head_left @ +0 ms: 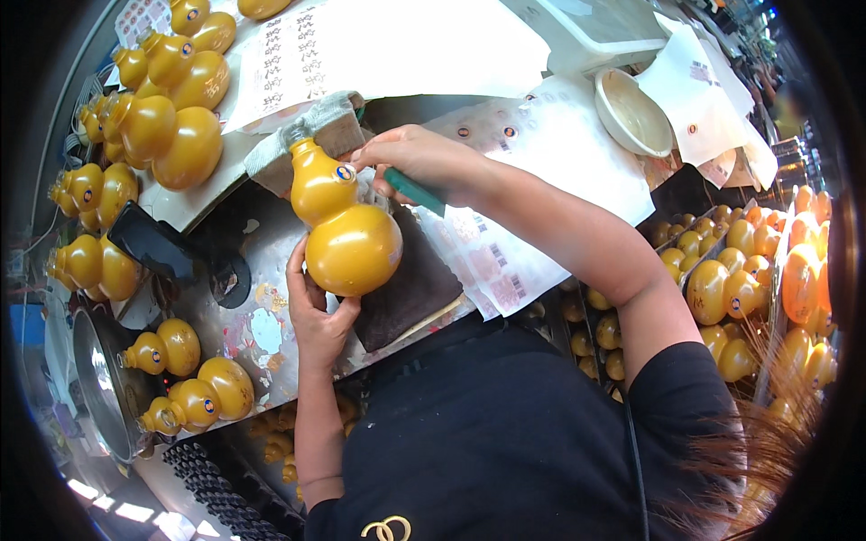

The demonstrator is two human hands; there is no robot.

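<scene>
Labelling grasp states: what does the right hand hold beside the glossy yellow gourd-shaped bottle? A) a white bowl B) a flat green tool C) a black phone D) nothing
B: the right hand grips a flat green tool near the neck of the glossy yellow gourd-shaped bottle, which the left hand cups from below.

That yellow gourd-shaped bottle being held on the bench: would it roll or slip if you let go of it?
Probably both. The gourd bottle is all rounded bulbs and lies tilted on its side, so it looks apt to roll without the left hand cupping its base. Its glossy surface shows highlights, suggesting a slippery grip. The right hand steadies the neck.
</scene>
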